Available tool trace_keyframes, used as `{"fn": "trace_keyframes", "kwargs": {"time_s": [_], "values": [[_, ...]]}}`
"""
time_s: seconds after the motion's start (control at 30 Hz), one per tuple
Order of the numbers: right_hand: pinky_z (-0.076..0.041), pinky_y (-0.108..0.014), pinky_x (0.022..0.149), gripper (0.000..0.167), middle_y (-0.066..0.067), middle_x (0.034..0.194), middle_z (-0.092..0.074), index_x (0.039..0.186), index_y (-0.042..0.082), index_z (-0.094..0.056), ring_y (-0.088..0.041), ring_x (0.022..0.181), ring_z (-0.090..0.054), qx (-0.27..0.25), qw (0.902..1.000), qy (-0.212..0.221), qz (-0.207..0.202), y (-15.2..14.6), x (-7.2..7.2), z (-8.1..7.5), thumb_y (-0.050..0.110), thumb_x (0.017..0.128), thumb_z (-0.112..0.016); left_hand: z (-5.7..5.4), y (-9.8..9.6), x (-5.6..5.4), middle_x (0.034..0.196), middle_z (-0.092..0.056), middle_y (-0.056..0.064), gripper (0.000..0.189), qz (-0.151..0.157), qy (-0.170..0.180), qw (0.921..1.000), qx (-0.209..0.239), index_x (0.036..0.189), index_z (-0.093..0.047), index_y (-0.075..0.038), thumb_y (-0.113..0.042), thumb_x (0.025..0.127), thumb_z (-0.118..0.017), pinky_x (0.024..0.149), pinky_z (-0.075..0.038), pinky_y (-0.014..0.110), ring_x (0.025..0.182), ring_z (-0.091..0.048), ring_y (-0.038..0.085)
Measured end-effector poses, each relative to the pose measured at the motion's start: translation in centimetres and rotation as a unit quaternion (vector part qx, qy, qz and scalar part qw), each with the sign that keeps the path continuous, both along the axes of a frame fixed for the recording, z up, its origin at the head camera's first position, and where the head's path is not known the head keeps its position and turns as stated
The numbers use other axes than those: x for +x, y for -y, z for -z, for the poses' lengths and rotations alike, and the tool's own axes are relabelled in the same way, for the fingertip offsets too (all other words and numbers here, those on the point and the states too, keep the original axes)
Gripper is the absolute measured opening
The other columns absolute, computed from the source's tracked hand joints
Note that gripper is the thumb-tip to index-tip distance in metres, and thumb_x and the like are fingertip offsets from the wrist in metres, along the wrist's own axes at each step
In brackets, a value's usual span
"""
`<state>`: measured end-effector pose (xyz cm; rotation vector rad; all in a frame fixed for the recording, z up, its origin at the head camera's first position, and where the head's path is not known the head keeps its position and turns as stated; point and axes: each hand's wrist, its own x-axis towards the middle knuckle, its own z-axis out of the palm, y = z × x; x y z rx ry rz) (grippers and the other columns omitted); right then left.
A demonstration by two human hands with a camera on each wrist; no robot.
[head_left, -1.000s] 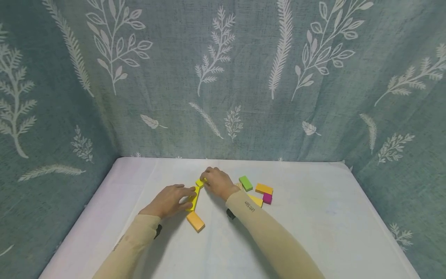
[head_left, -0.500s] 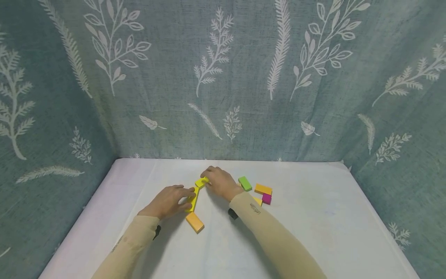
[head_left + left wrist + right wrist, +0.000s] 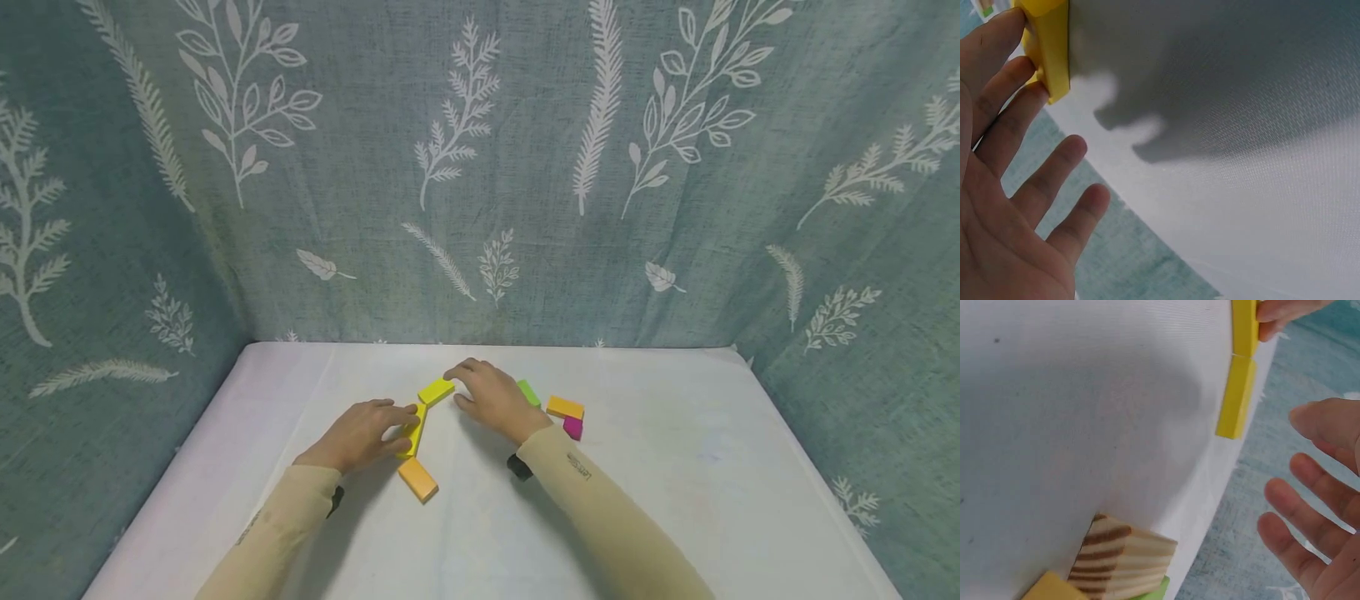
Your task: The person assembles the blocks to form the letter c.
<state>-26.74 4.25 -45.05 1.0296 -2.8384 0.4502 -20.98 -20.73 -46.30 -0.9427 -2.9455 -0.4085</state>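
My left hand holds a long yellow block on the white table, thumb and fingertips at its sides while the outer fingers stay spread. End to end with that block, at an angle, lies a second yellow block. Just right of the second block is my right hand, its fingers loosely bent and nothing in them; the right wrist view shows its fingertips apart from both blocks. Close below the left hand's block sits an orange block.
Right of the right hand lie a green block, another orange block and a magenta cube. A striped wooden block and a yellow-orange block show in the right wrist view. Patterned teal cloth hangs behind the table.
My right hand has let go of the second yellow block and moved right, leaving it fully visible beside the first. The left hand stays on its block.
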Motion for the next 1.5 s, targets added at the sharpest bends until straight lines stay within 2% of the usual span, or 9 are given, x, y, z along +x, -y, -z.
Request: {"fn": "trace_keyframes", "kwargs": {"time_s": [0.23,0.43,0.73,0.87,1.07,1.23,1.33,1.5], "values": [[-0.049,-0.036,0.108,0.043,0.0,0.137,-0.059,0.141,0.019,-0.058,-0.018,0.127,-0.057,-0.039,0.9992,0.007,0.01,-2.4,1.0,-1.2,0.022,0.099,-0.069,0.0,-0.1,0.0,0.136,-0.065,0.009,0.034,-0.009,0.006,0.9999,-0.005,0.12,-0.074,-0.012,-0.023,0.089,-0.08,0.103,-0.049,0.057,0.123,-0.059,0.043],[-0.052,-0.035,0.103,0.05,-0.001,0.139,-0.058,0.145,0.019,-0.054,-0.019,0.128,-0.056,-0.067,0.9975,-0.019,0.014,-5.4,1.9,-2.2,0.02,0.098,-0.07,-0.1,0.0,0.1,0.137,-0.064,0.009,0.035,-0.012,0.017,0.9998,-0.004,0.122,-0.073,-0.011,-0.022,0.09,-0.079,0.105,-0.048,0.057,0.125,-0.058,0.043],[-0.053,-0.044,0.103,0.054,-0.005,0.139,-0.059,0.145,0.016,-0.054,-0.024,0.129,-0.055,-0.093,0.9942,-0.027,0.047,-10.2,2.9,-3.1,0.016,0.095,-0.074,-0.2,0.0,0.1,0.137,-0.064,0.01,0.035,-0.005,0.014,0.9999,0.003,0.122,-0.073,-0.01,-0.021,0.089,-0.079,0.105,-0.048,0.057,0.124,-0.058,0.045],[-0.051,-0.047,0.106,0.054,-0.005,0.138,-0.059,0.145,0.016,-0.054,-0.025,0.128,-0.056,-0.095,0.9926,-0.021,0.073,-12.2,3.0,-2.7,0.019,0.095,-0.074,-0.2,0.0,0.1,0.137,-0.064,0.01,0.035,-0.003,0.016,0.9999,0.002,0.122,-0.073,-0.01,-0.021,0.09,-0.079,0.104,-0.048,0.057,0.124,-0.058,0.045],[-0.049,-0.05,0.106,0.053,-0.009,0.136,-0.061,0.143,0.011,-0.057,-0.029,0.127,-0.057,-0.102,0.9905,0.011,0.092,-14.0,2.6,-1.0,0.016,0.093,-0.076,-0.2,0.1,0.2,0.136,-0.065,0.011,0.033,-0.001,0.013,0.9999,0.006,0.121,-0.073,-0.009,-0.019,0.089,-0.079,0.103,-0.049,0.058,0.123,-0.058,0.045],[-0.052,-0.051,0.102,0.049,-0.013,0.133,-0.062,0.139,0.005,-0.059,-0.033,0.121,-0.061,-0.109,0.9843,0.067,0.121,-14.3,2.2,0.3,0.017,0.094,-0.074,0.0,0.1,0.3,0.138,-0.063,0.009,0.035,-0.008,0.019,0.9998,-0.003,0.124,-0.072,-0.011,-0.021,0.09,-0.078,0.105,-0.048,0.056,0.125,-0.058,0.042],[-0.053,-0.051,0.101,0.048,-0.013,0.133,-0.062,0.138,0.005,-0.06,-0.032,0.118,-0.062,-0.093,0.9802,0.099,0.145,-14.2,2.1,0.9,0.019,0.095,-0.073,0.0,0.0,0.2,0.14,-0.062,0.008,0.036,-0.012,0.023,0.9996,-0.009,0.125,-0.072,-0.012,-0.022,0.091,-0.078,0.105,-0.048,0.055,0.125,-0.059,0.041],[-0.055,-0.049,0.098,0.044,-0.012,0.123,-0.065,0.132,0.005,-0.066,-0.029,0.112,-0.064,-0.06,0.9784,0.097,0.172,-13.8,1.7,1.8,0.02,0.091,-0.077,-0.3,-0.1,0.3,0.14,-0.063,0.008,0.035,-0.015,0.028,0.9995,-0.008,0.124,-0.072,-0.011,-0.022,0.091,-0.078,0.106,-0.047,0.055,0.126,-0.058,0.041]]}}
